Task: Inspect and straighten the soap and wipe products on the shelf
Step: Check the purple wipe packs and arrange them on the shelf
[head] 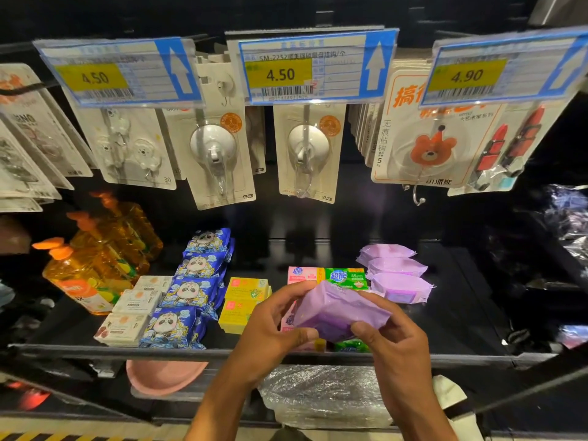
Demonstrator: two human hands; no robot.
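Observation:
A purple wipe pack is lifted above the front of the black shelf. My left hand grips its left end and my right hand grips its right end. Behind them a row of three more purple wipe packs lies on the shelf. Green soap and pink soap boxes sit just behind the held pack, partly hidden. Yellow soap boxes, blue panda wipe packs and white soap boxes stand in rows to the left.
Orange pump bottles stand at the shelf's left. Carded hooks and price tags hang overhead. A pink dish and a plastic-wrapped bundle lie on the lower shelf. The right of the shelf is dark, with crinkled bags.

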